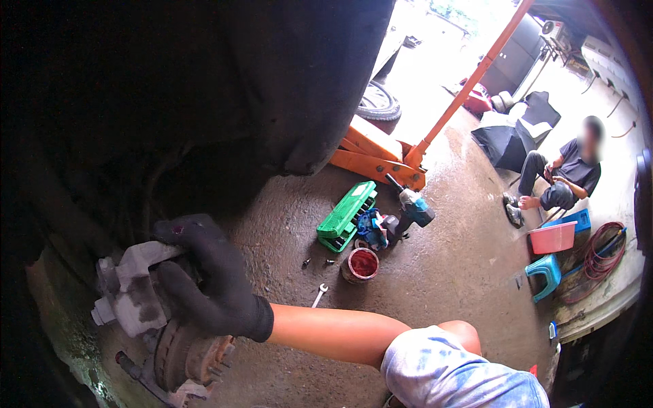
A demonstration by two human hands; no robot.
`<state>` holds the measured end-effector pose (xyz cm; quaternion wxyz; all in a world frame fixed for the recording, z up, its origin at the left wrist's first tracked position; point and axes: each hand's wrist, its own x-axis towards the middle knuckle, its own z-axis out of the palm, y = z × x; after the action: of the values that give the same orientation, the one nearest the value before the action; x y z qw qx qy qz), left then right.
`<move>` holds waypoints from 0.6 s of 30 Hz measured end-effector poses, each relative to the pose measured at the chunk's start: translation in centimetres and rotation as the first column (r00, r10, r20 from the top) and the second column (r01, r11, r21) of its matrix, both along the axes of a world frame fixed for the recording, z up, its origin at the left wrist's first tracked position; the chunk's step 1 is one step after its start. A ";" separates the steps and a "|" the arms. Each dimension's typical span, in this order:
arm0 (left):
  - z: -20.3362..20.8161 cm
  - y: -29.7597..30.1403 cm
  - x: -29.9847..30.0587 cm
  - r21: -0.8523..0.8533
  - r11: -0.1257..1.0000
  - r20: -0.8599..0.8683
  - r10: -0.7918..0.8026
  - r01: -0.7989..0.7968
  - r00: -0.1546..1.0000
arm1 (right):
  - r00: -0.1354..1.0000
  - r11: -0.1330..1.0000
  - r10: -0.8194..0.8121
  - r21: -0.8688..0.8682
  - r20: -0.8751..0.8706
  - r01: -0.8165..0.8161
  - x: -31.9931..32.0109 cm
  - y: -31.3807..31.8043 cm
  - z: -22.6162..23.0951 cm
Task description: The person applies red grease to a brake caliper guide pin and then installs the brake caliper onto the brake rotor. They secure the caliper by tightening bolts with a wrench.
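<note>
A person's right hand [218,282], in a dark glove, reaches in from the right to the near left of the scene. Its fingers are curled firmly around a grey metal brake caliper [139,289]. The left hand is out of view, so its state cannot be told. The caliper is at the upper edge of a rusty brake disc [166,353], beneath the dark body of a vehicle [299,81]; whether the two touch is unclear.

To the right, on the brown, wet-looking floor [435,289], lie an open-ended wrench [320,294] and two small dark metal pieces [306,263]. Just beyond stands a round tin [349,273] with dark red contents. Behind it are an open green case [348,209] and a teal-and-black power tool [415,207].

Farther off stand an orange floor jack [377,166] and a wheel [381,105]. At the far right, another person [581,170] sits by the wall, near a pink basin [552,238], a blue stool [546,273] and a coiled reddish hose [597,262].
</note>
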<state>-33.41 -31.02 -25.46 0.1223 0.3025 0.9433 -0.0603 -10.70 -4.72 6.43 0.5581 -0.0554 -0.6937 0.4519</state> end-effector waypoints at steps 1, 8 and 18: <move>0.1 0.0 -0.1 0.007 1.000 -0.005 -0.006 0.006 1.000 | 1.000 1.000 0.004 -0.007 -0.007 -0.004 0.1 -0.1 0.1; 1.0 -0.2 -1.0 -0.007 1.000 -0.016 -0.020 0.020 1.000 | 1.000 0.998 0.007 -0.060 -0.031 -0.008 0.2 -0.2 0.2; 2.1 -1.1 -0.2 0.021 0.999 -0.022 -0.039 0.039 0.999 | 0.991 0.984 0.097 0.141 0.089 -0.109 1.9 1.7 0.5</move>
<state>-33.60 -32.15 -23.35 0.1079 0.3215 0.9391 -0.0556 -8.78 -2.97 6.93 0.5075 0.0032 -0.7492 0.4256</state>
